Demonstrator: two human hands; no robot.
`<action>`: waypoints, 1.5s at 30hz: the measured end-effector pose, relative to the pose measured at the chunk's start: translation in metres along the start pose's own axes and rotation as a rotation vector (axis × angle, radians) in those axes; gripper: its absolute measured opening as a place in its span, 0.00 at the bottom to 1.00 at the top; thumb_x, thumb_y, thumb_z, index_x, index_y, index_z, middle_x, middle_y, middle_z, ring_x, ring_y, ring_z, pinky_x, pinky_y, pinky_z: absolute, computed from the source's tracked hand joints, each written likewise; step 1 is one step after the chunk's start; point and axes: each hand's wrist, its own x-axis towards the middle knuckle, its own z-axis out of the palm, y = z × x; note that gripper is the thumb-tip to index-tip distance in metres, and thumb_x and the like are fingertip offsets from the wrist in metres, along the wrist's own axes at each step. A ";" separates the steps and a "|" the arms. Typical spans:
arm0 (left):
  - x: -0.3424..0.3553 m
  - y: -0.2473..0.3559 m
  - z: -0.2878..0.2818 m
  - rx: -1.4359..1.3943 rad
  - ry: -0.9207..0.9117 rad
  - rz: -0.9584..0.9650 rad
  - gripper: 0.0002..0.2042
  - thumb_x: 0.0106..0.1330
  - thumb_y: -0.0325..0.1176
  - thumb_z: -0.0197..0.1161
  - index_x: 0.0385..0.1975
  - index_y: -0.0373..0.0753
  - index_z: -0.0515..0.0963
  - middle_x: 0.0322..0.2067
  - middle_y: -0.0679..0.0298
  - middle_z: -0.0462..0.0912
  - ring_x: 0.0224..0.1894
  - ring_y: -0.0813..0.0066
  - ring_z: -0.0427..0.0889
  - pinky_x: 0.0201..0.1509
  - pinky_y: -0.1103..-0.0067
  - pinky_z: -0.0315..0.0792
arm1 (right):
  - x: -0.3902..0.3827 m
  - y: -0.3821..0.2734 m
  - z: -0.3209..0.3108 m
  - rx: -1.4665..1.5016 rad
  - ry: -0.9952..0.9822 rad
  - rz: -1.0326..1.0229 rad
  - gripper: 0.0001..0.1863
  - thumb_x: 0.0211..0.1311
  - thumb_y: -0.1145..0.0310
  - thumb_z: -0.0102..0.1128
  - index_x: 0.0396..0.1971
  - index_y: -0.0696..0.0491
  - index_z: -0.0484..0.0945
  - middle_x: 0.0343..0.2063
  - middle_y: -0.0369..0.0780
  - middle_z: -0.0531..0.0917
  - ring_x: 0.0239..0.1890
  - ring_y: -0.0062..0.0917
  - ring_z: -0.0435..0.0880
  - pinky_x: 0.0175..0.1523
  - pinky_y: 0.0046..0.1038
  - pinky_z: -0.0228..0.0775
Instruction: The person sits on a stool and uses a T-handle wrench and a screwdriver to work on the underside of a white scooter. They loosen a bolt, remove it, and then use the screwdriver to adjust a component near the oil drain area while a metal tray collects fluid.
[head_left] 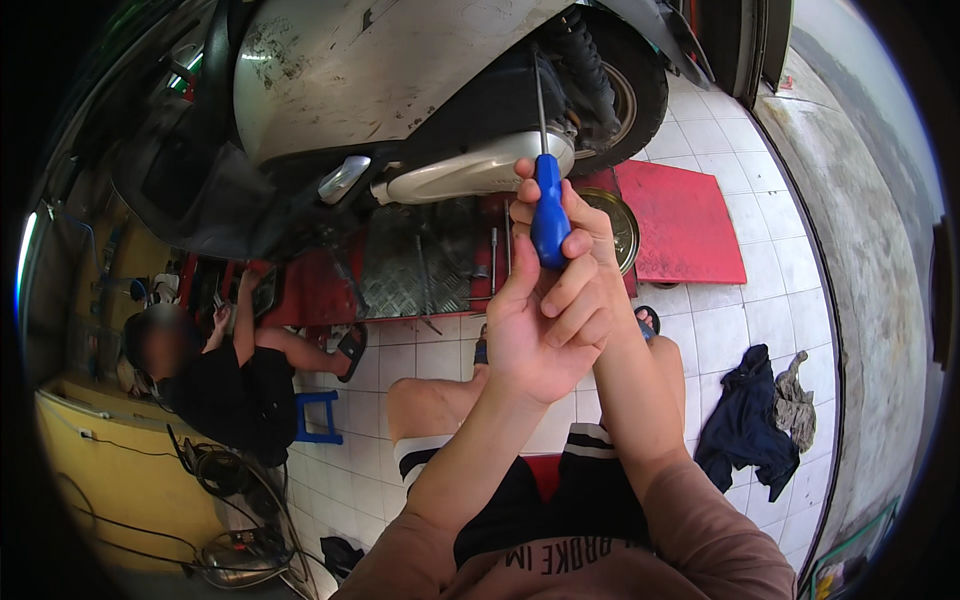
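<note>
Both my hands are together on a screwdriver [550, 215] with a blue handle and a long thin metal shaft. My right hand [592, 225] wraps the handle from behind, its fingertips showing on the left side. My left hand [548, 325] is curled below, palm up, with its thumb and a fingertip at the handle's butt end. The shaft points away, toward the dark area beside the shock absorber [585, 75] of a scooter [360, 85]. Whether the tip touches anything there, I cannot tell. Under the scooter's rear runs a silver engine cover [470, 172].
A red lift platform [685, 225] lies under the scooter, with a round metal pan [622, 228] and long-handled tools [493, 255] on it. At left, a person [225, 380] works near a blue stool [318, 417]. Dark cloth [745, 425] lies on the tiled floor at right.
</note>
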 end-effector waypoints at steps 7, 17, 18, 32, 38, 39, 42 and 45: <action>-0.008 0.023 0.016 1.819 0.499 0.351 0.19 0.75 0.43 0.49 0.30 0.34 0.77 0.17 0.72 0.70 0.15 0.91 0.60 0.17 0.86 0.53 | -0.006 -0.018 0.009 -0.387 0.287 -0.022 0.17 0.64 0.60 0.61 0.42 0.59 0.76 0.30 0.41 0.82 0.25 0.17 0.78 0.32 0.19 0.74; -0.007 0.020 0.007 0.195 0.200 -0.061 0.22 0.75 0.48 0.44 0.47 0.31 0.68 0.23 0.73 0.61 0.16 0.86 0.55 0.20 0.85 0.51 | -0.001 -0.004 0.026 -0.267 0.272 -0.027 0.20 0.71 0.54 0.50 0.47 0.56 0.71 0.37 0.40 0.79 0.28 0.18 0.73 0.34 0.19 0.72; -0.009 0.018 0.001 0.070 0.158 -0.075 0.22 0.75 0.48 0.44 0.50 0.32 0.66 0.24 0.73 0.60 0.17 0.85 0.56 0.20 0.85 0.51 | -0.002 -0.001 0.021 -0.205 0.188 0.001 0.20 0.70 0.54 0.51 0.49 0.57 0.71 0.42 0.43 0.80 0.30 0.19 0.75 0.37 0.19 0.72; -0.010 0.026 0.024 0.549 0.379 -0.025 0.20 0.74 0.48 0.49 0.38 0.33 0.72 0.20 0.73 0.65 0.14 0.88 0.56 0.18 0.87 0.51 | -0.004 -0.013 0.005 -0.389 0.311 0.003 0.22 0.68 0.52 0.55 0.46 0.59 0.74 0.36 0.43 0.82 0.35 0.22 0.81 0.36 0.20 0.77; -0.011 0.027 0.006 0.307 0.225 -0.154 0.20 0.75 0.48 0.46 0.41 0.34 0.70 0.20 0.70 0.66 0.13 0.86 0.56 0.17 0.86 0.51 | -0.005 -0.008 0.002 -0.078 0.067 0.052 0.19 0.68 0.58 0.56 0.46 0.60 0.74 0.37 0.41 0.81 0.38 0.24 0.79 0.39 0.21 0.75; -0.011 0.030 0.006 0.470 0.235 -0.167 0.20 0.75 0.48 0.46 0.41 0.34 0.70 0.21 0.70 0.68 0.13 0.86 0.57 0.17 0.86 0.51 | -0.005 -0.009 0.010 -0.215 0.180 -0.003 0.19 0.67 0.57 0.57 0.43 0.60 0.75 0.34 0.40 0.81 0.35 0.23 0.79 0.37 0.21 0.75; -0.012 0.029 0.014 1.352 0.460 0.220 0.17 0.74 0.44 0.51 0.32 0.35 0.73 0.19 0.70 0.71 0.16 0.89 0.63 0.18 0.88 0.54 | -0.003 -0.015 0.018 -0.612 0.421 -0.088 0.18 0.65 0.56 0.60 0.30 0.59 0.79 0.23 0.37 0.80 0.24 0.19 0.78 0.33 0.21 0.74; -0.009 0.022 0.022 1.682 0.526 0.299 0.14 0.72 0.40 0.56 0.28 0.35 0.74 0.20 0.71 0.70 0.17 0.91 0.61 0.19 0.88 0.54 | -0.004 -0.010 0.016 -0.546 0.510 -0.060 0.18 0.64 0.55 0.61 0.31 0.58 0.79 0.25 0.37 0.81 0.24 0.17 0.77 0.32 0.20 0.74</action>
